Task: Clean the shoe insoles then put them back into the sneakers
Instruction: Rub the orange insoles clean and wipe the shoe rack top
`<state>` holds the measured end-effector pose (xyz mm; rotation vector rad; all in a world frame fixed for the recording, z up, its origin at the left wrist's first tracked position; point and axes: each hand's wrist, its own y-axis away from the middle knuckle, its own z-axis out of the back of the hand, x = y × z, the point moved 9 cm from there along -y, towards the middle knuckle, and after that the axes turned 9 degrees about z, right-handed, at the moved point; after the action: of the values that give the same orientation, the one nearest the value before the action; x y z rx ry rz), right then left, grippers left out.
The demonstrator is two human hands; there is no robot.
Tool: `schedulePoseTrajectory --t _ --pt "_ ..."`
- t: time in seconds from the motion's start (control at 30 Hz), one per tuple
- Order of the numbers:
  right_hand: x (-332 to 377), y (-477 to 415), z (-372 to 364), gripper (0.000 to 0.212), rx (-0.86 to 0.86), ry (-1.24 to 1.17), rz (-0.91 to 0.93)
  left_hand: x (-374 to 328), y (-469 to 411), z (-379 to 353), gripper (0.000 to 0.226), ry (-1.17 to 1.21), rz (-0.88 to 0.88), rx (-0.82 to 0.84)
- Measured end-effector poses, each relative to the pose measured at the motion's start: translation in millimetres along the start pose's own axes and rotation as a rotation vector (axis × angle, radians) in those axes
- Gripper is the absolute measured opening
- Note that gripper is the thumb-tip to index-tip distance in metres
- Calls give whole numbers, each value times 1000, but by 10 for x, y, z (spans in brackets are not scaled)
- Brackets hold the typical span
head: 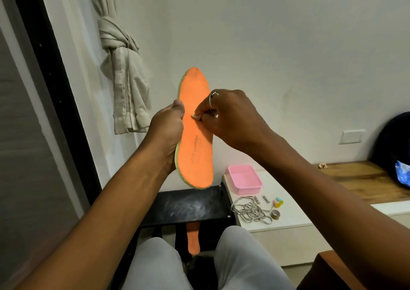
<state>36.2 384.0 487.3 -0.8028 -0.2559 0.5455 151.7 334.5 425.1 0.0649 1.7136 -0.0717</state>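
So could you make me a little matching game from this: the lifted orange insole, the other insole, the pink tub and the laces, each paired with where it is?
Things:
1. held insole
2. second insole
3. pink tub
4. laces

Places:
A. heaped on the white cabinet, nearer the person
B. gripped by the left hand, raised before the wall
C. low down between the person's knees
D. on the white cabinet, close to the wall

Pairs: 1-B, 2-C, 3-D, 4-A.
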Motion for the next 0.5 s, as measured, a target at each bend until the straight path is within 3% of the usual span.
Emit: schedulePoseTrajectory --t 0.2,0.33,0.5 --pt "-28 45 13 12 28 -104 -15 49 -9 3 45 182 65 5" --pt "-127 14 62 15 -91 -96 -85 96 -30 -142 44 361 148 211" --pt "-217 42 -37 10 -150 -259 -193 103 94 -396 61 404 185 465"
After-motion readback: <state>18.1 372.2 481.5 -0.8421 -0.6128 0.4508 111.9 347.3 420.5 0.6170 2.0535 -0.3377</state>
